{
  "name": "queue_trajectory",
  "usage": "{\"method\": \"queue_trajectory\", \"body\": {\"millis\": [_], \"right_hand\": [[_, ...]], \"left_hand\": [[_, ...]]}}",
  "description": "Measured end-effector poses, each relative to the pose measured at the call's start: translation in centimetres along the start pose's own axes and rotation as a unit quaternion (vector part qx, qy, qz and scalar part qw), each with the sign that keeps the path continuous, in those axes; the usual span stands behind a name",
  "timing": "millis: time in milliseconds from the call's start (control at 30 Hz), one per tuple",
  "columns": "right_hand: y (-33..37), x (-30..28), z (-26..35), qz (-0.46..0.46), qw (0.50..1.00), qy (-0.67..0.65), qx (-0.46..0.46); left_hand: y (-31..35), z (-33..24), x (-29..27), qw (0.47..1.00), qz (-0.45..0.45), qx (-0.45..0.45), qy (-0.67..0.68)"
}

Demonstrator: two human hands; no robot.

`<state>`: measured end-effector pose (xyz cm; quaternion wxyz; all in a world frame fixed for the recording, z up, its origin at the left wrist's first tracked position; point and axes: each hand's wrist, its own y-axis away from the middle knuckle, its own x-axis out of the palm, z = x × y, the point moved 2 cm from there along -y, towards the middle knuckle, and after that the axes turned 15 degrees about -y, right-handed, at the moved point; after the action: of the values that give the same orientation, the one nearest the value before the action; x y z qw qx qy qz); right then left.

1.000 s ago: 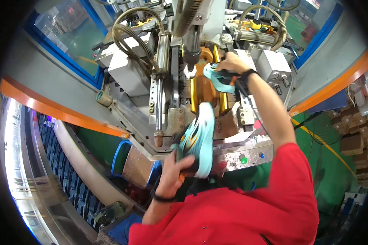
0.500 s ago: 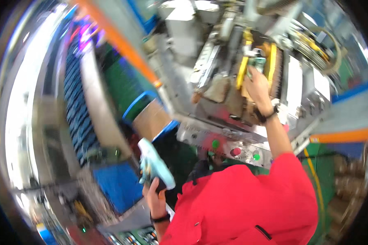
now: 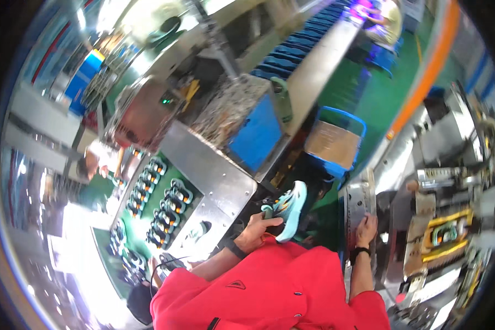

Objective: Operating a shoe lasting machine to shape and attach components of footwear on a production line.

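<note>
Head view. Left hand holding a pale teal sneaker, thumb laid over the collar side, other fingers mostly hidden. Sneaker is off any surface, in the air just beyond the rounded corner of the steel counter, in front of the red shirt. Thick sole turned right, away from the palm; upper and collar toward the hand.

Right hand against the right edge of a metal control panel; fingers look bent, and whether they press anything I cannot tell. No shoe visible in it.

Handling, by judgement: light for its bulk. Sole probably springy and the stiffest part; upper thin, likely to dent under a hard pinch. Little risk of breakage; smooth sole sidewall might slide under fingertips. Best hold: the collar, thumb outside and fingers inside, or a broad grip across the midfoot with the palm on the sole. Pulling on laces or tongue would likely twist it.

Right of the panel, a second shoe sits in the machine between two yellow bars. Beyond the counter's left edge, rows of dark shoes on a green surface; glare hides detail at its lower end. Past the counter's far corner, a blue-sided box and a blue frame around a brown panel.
</note>
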<state>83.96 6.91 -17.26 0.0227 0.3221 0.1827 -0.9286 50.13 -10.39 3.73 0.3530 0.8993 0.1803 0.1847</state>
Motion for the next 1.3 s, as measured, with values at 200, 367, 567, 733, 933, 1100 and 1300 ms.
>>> {"method": "queue_trajectory", "body": {"millis": [200,367,567,733,933,1100,1300], "right_hand": [[-6.8,0.2,6.6,-0.038,0.998,-0.050,0.027],[-21.9,4.1,28.1,0.021,0.969,-0.197,-0.150],[-33.4,12.3,57.3,0.128,0.895,-0.137,-0.405],[-42.5,24.9,73.4,0.220,0.847,-0.052,-0.482],[-54.4,38.0,85.0,0.159,0.782,0.213,-0.563],[-58.1,49.2,92.3,0.292,0.764,0.177,-0.548],[-53.6,48.8,92.2,0.491,0.761,0.019,-0.423]], "left_hand": [[-1.9,3.6,-13.5,0.966,-0.192,0.055,0.167],[-6.4,4.3,-27.4,0.911,-0.346,0.095,0.202],[-12.5,4.8,-44.7,0.836,-0.484,0.112,0.230],[-15.8,3.6,-53.5,0.829,-0.556,-0.019,0.049],[-20.6,4.0,-53.2,0.766,-0.639,-0.006,-0.074],[-20.6,10.4,-56.0,0.796,-0.596,-0.033,-0.098],[-20.5,9.1,-54.5,0.747,-0.637,-0.019,-0.188]]}}
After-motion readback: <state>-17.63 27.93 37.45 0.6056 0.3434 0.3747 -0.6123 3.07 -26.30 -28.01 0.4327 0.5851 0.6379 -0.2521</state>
